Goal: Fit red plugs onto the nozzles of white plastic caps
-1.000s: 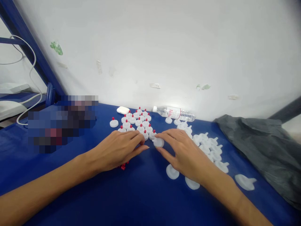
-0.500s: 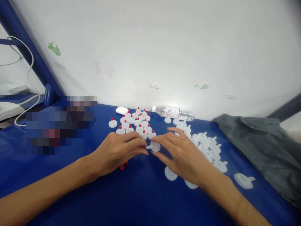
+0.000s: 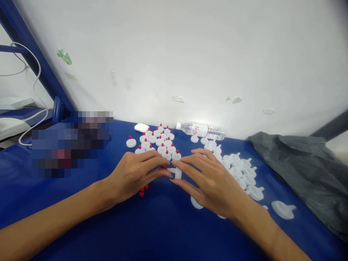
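Above the blue tabletop, my right hand [image 3: 209, 177] grips a white spouted lid [image 3: 178, 173] by its rim, tilted so that its spout points left. My left hand [image 3: 141, 172] pinches a small red cap [image 3: 164, 167], mostly hidden by the fingers, right at the spout's tip. Just beyond both hands stand several white lids topped with red caps [image 3: 162, 148], grouped upright. Loose red caps [image 3: 142, 191] lie below my left wrist. To the right of my right hand spreads a cluster of uncapped white spouted lids [image 3: 236, 167]; a few more lie partly under that forearm.
A clear plastic bottle [image 3: 201, 130] lies on its side against the wall. Left of it rests a small white case [image 3: 141, 127]. Dark grey plastic sheeting [image 3: 288, 163] covers the table's right side. A white cable [image 3: 39, 76] hangs at the far left, near a blurred-out area.
The lid in my right hand has turned from showing its round face to nearly edge-on. My hands have drawn slightly closer, with the spout now at the red cap.
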`<act>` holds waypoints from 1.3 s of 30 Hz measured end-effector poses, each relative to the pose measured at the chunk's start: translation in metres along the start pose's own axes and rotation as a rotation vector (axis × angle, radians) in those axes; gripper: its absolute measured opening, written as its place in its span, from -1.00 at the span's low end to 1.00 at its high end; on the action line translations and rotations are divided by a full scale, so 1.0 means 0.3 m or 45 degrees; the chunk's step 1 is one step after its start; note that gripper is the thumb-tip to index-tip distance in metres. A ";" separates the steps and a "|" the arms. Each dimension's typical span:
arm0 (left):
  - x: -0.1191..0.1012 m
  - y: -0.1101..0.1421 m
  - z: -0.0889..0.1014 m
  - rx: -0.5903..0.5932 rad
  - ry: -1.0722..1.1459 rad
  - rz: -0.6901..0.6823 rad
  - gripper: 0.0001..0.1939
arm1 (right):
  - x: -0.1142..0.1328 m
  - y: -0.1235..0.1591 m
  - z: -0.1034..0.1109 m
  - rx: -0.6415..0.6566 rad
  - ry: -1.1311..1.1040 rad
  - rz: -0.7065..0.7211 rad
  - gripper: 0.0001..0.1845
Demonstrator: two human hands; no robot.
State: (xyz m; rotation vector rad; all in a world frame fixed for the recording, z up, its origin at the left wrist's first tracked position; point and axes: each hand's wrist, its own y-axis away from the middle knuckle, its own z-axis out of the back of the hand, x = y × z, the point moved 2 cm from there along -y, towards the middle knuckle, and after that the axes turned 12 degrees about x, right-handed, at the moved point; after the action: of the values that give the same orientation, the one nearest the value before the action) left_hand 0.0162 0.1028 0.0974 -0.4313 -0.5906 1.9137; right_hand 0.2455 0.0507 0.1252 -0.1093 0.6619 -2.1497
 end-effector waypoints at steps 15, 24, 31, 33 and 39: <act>-0.047 -0.032 0.027 0.277 0.295 0.134 -0.77 | 0.005 0.007 0.008 -0.091 -0.073 -0.055 -0.75; -0.077 -0.026 0.014 0.148 0.450 0.098 -0.74 | 0.034 0.007 0.017 -0.216 -0.127 -0.027 -0.75; -0.070 -0.026 0.015 0.217 0.413 0.147 -0.71 | 0.027 0.003 -0.008 -0.150 -0.066 -0.018 -0.74; -0.060 -0.029 0.017 0.245 0.374 0.196 -0.72 | 0.016 -0.002 -0.010 -0.119 -0.049 -0.026 -0.72; -0.005 -0.018 0.028 0.328 0.219 0.340 -0.82 | -0.041 0.018 0.039 0.191 -0.025 -0.172 -0.63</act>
State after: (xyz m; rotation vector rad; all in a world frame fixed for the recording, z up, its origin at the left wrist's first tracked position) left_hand 0.0161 0.1015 0.1074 -0.5213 -0.1754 2.1456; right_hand 0.2607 0.0525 0.1345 -0.0966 0.4915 -2.3171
